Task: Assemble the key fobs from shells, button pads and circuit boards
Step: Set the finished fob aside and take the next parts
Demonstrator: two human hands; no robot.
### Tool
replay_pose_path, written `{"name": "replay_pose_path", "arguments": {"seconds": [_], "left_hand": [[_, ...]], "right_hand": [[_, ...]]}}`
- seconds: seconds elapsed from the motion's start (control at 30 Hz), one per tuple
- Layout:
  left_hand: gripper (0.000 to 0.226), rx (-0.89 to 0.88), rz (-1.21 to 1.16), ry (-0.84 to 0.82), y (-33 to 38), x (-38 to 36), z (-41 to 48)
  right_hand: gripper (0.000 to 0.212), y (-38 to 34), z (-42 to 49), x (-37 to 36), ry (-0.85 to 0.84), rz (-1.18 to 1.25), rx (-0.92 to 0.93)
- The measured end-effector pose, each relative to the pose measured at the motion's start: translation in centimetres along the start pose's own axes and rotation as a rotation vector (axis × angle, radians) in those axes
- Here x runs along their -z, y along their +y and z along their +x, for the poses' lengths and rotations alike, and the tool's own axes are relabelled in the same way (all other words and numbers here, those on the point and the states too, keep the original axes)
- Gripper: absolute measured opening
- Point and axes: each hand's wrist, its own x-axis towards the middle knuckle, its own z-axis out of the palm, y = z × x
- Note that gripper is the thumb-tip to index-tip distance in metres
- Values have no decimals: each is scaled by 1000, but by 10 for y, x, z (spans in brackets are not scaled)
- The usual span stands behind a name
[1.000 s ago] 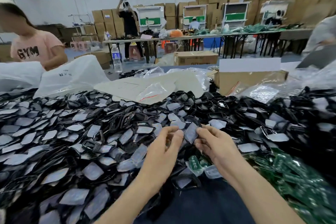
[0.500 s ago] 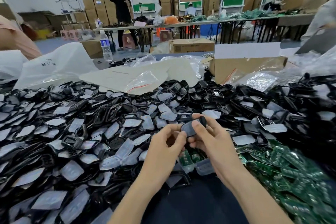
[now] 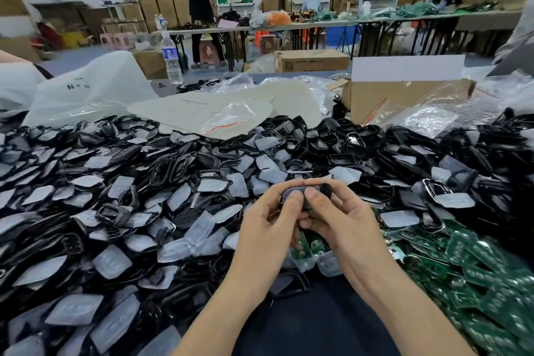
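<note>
Grey, rubbery-looking button pad (image 3: 286, 193) sits in a black shell (image 3: 327, 189), held just above the heap of loose parts (image 3: 144, 196). Left hand (image 3: 267, 221) and right hand (image 3: 348, 221) both pinch it, thumbs pressed on top, fingers curled beneath. Likely light. Pad probably soft, shell stiff and thin-rimmed. Best held by the shell edges, pressing mid-pad. Green circuit boards (image 3: 476, 263) lie nearby, right.

I see black shell (image 3: 326, 189) with grey button pad (image 3: 289, 194) on it, near centre. Loose shells (image 3: 179, 165), clear pads (image 3: 199, 228) heaped left/far; green circuit boards (image 3: 476, 263) near right.
</note>
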Motion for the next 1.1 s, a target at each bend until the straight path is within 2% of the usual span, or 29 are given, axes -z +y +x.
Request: {"name": "replay_pose_path", "arguments": {"seconds": [0.37, 0.67, 0.97, 1.1], "left_hand": [[31, 87, -163, -47, 5, 1, -1], [25, 52, -88, -23, 9, 1, -3], [36, 109, -178, -80, 11, 1, -3], [37, 79, -111, -50, 10, 0, -4]], "right_hand": [[14, -5, -4, -3, -12, 42, -4], [13, -2, -4, -5, 4, 16, 5], [16, -3, -5, -6, 38, 9, -1], [17, -1, -5, -6, 67, -4, -8]]}}
